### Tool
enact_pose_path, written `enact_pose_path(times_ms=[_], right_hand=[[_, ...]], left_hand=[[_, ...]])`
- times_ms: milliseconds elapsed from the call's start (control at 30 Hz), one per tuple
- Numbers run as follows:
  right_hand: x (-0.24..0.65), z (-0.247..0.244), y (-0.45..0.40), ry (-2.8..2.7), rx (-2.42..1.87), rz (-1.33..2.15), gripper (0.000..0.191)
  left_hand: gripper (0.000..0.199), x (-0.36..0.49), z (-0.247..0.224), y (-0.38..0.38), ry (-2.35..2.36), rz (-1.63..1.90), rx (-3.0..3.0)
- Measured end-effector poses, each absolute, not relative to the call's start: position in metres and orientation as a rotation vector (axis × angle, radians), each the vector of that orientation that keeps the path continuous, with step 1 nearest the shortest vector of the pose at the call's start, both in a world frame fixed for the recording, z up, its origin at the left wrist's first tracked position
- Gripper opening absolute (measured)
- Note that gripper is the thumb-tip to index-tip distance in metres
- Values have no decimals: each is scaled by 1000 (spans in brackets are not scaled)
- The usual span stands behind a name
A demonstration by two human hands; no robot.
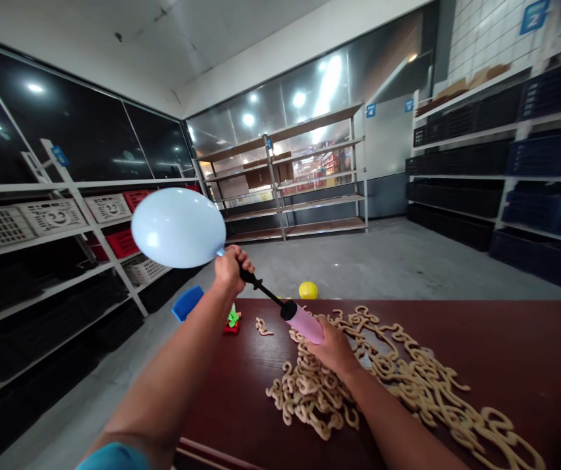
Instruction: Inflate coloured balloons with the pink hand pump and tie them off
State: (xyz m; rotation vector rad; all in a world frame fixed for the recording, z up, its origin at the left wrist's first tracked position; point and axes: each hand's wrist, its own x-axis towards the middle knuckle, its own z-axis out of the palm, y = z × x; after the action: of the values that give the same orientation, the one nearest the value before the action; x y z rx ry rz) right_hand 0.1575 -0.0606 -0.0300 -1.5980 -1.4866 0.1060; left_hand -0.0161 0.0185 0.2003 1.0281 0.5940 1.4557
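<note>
A light blue inflated balloon (pixel 177 228) stands out at the upper left, its neck running into the fingers of my left hand (pixel 231 269). Those fingers are also wrapped round the black end (pixel 250 278) of a hand balloon pump. The pump's thin black rod shows between that end and its pink barrel (pixel 304 324). My right hand (pixel 334 349) grips the barrel's lower end, above the table. Exactly how the balloon's neck sits on the pump is hidden by my left fingers.
Beige curly, rope-like pieces (pixel 310 391) lie spread over the dark red table (pixel 231 405). Small red and green pieces (pixel 232 320) lie at its left edge. Beyond are a yellow balloon (pixel 308 290), a blue chair-like object (pixel 187 303) and shelves (pixel 285 212).
</note>
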Motion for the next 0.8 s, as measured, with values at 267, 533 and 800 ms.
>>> enact_pose_path(times_ms=[267, 533, 800], right_hand=[[155, -28, -63, -1492, -1584, 125, 36], [157, -34, -61, -1511, -1608, 131, 42], [158, -35, -59, -1530, -1593, 77, 38]], left_hand=[[15, -30, 210, 22, 577, 1504, 1023], [14, 26, 128, 11, 656, 1390, 897], [15, 25, 129, 9, 627, 1393, 903]])
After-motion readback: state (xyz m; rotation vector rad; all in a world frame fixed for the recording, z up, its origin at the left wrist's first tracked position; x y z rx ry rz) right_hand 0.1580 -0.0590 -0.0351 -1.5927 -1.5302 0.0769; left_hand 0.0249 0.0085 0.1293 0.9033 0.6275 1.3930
